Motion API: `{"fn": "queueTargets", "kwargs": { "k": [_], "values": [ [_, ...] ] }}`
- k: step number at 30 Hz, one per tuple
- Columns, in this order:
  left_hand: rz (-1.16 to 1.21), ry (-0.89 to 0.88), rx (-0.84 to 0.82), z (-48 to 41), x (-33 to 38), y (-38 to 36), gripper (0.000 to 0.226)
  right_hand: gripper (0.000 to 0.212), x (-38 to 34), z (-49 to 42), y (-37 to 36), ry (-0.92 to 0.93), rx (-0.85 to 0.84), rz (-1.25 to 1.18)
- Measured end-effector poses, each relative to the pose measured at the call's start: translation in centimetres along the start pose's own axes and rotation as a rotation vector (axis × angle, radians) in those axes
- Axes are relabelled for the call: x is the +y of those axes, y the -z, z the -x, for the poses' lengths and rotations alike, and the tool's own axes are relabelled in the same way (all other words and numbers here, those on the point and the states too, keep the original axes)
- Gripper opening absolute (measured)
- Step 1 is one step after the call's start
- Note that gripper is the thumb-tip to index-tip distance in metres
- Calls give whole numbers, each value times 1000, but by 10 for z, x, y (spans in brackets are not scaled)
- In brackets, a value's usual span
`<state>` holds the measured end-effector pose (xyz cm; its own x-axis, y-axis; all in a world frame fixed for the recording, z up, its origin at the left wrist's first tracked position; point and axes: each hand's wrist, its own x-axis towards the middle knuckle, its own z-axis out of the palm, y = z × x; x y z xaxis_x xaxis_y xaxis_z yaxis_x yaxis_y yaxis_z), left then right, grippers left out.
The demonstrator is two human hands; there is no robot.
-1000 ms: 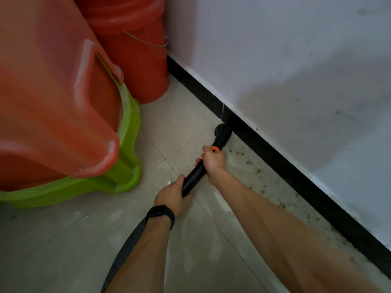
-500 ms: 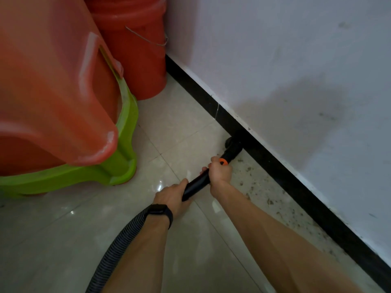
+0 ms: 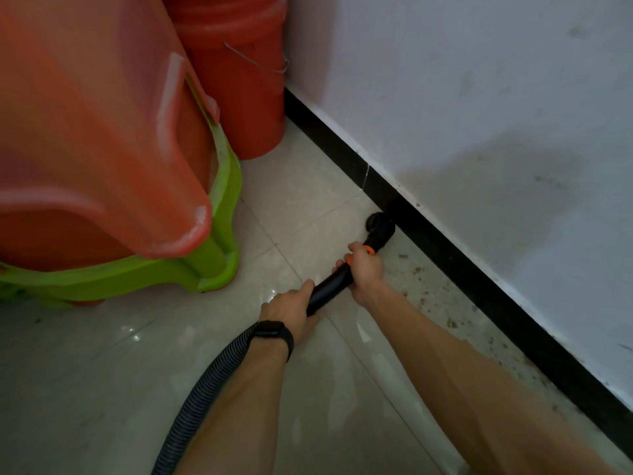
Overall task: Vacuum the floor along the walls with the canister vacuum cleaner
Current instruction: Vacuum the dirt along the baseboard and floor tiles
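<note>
Gripping wand (image 3: 330,286), nozzle (image 3: 379,228) prob. touching skirting (image 3: 479,279).

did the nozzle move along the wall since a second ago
Yes. The nozzle of the wand has slid along the baseboard, away from its white seam, toward the person.

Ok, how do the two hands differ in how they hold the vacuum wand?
The right hand grips the wand up front, at the orange collar behind the nozzle; the left hand grips its rear end, where the ribbed hose joins. The left wrist wears a black band; the right is bare. Both curl round the same wand.
</note>
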<state>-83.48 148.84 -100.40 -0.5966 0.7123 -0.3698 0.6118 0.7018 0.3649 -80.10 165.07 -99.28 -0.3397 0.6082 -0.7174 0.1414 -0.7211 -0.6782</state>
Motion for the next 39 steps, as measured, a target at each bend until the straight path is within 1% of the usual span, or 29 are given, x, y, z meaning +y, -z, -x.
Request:
{"fn": "queueTargets", "kwargs": {
  "k": [7, 13, 21, 26, 31, 34, 39],
  "values": [
    [-110, -45, -28, 53, -40, -4, 36, 22, 63, 23, -3, -30, 71, -20],
    [-161, -51, -31, 81, -62, -7, 31, 31, 98, 45, -7, -31, 60, -74],
    [-159, -63, -2, 73, -52, -13, 31, 33, 86, 43, -1, -12, 92, -51],
    [-146, -92, -11, 59, -31, -20, 33, 32, 72, 32, 14, 23, 169, -57],
    [-150, -122, -25, 51, -16, -28, 30, 35, 66, 26, 32, 33, 201, -59],
    [-133, -127, -19, 45, -11, -30, 28, 35, 60, 21, 36, 42, 202, -62],
    [-112, -125, -12, 32, -2, -29, 32, 36, 46, 10, 39, 54, 170, -29]
  ]
}}
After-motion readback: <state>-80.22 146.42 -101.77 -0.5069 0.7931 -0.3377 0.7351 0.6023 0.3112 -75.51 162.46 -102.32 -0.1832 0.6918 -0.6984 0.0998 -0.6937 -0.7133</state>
